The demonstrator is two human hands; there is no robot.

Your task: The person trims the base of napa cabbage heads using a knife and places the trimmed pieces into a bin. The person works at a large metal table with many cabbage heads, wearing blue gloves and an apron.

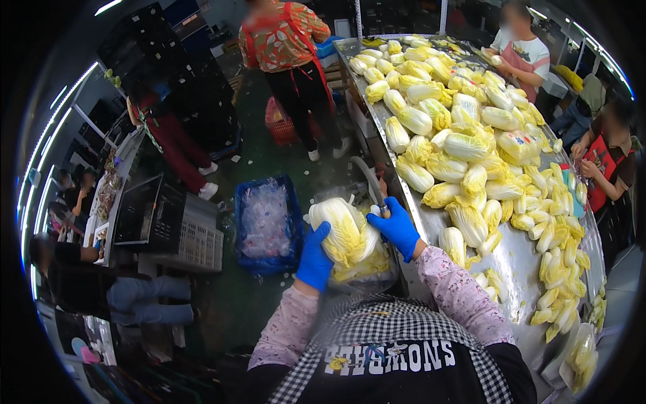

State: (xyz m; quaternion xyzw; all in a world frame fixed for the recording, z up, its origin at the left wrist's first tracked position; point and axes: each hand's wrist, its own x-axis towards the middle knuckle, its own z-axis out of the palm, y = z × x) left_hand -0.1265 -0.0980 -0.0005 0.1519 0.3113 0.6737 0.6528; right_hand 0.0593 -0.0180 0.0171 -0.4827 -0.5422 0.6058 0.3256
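Two-handed hold on a head of cabbage. The left hand (316,259) is clamped on the near left flank of the cabbage (338,232), which sits between the two hands. The right hand (398,229), just beyond the head's right side, is curled on a curved grey tool (372,180) (probably a blade, though its edge cannot be made out here). Below and between the hands lie loose yellow leaves (356,271); right of the right hand, the tabletop (515,276) carries the heaped cabbages (465,147). For sound trimming, the left hand should grip firmly without crushing the leaves, its fingers tucked clear of the tool's path; short strokes directed away from that hand seem best, with the head held over the leaves so that scraps drop beneath.
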